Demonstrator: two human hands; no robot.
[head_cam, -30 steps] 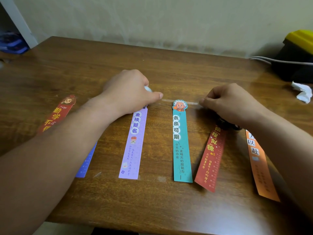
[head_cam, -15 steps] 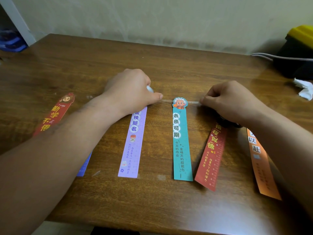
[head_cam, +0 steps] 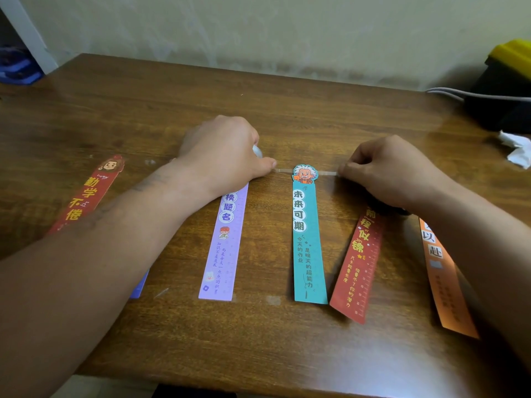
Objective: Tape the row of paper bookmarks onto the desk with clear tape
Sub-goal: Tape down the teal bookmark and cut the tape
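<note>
Bookmarks [head_cam: 307, 248] lie in a row on the worktop [head_cam: 258, 354], unmoved since earlier. Across the teal one's top, clear tape [head_cam: 327, 173] stays stretched, with left hand [head_cam: 224, 156] and right hand [head_cam: 393, 170] each keeping a pinching grip on one end.

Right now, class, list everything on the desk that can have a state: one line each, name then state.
left hand: curled round a tape roll, thumb on the tape.
right hand: pinches the tape's end.
clear tape: stretched between the hands, across the teal bookmark's top.
teal bookmark: flat.
purple bookmark: flat, top under left hand.
right red bookmark: slanted, top hidden.
orange bookmark: top hidden by right arm.
tissue: crumpled.
</note>
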